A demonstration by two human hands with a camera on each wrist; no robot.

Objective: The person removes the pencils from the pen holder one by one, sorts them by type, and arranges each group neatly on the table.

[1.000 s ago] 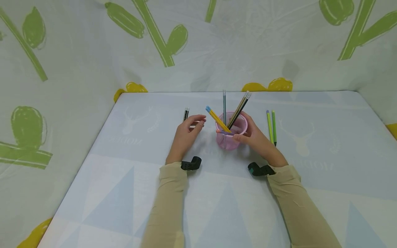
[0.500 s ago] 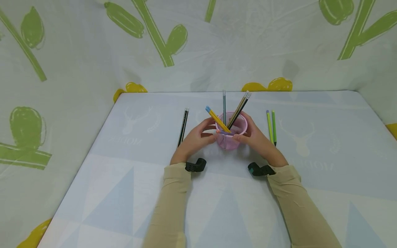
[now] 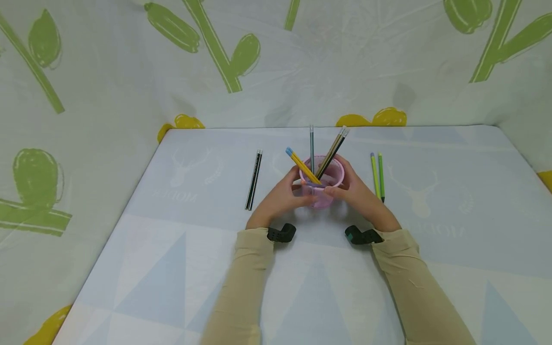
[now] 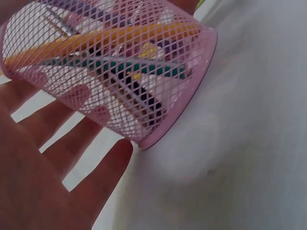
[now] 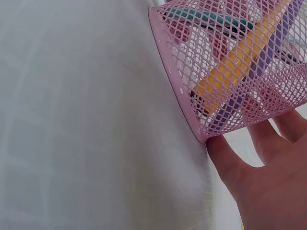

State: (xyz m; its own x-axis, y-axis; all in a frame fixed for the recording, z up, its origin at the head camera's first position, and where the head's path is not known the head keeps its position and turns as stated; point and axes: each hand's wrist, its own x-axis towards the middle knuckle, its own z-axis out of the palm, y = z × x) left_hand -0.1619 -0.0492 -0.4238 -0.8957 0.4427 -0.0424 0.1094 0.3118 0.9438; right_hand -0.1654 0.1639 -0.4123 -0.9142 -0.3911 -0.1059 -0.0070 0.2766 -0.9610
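A pink mesh pencil cup (image 3: 321,199) stands upright on the table between my hands. Yellow pencils (image 3: 302,164) with blue ends lean left in it, a teal pencil (image 3: 312,143) stands straight, and dark and gold pencils (image 3: 336,149) lean right; a purple pencil (image 3: 314,185) lies low near the front rim. My left hand (image 3: 278,201) holds the cup's left side, thumb in front; in the left wrist view its fingers (image 4: 108,165) spread along the mesh. My right hand (image 3: 364,199) grips the opposite side, with its fingers (image 5: 225,155) beside the base rim.
Two black pencils (image 3: 254,179) lie on the table left of the cup. To the right lie a lime pencil (image 3: 374,175) and a green pencil (image 3: 381,177), close to my right wrist. The table's back edge meets a leaf-print curtain (image 3: 302,72).
My left hand has moved right from beside the black pencils to the cup and now holds its side. Those pencils are uncovered. My right hand and the cup have stayed in place.
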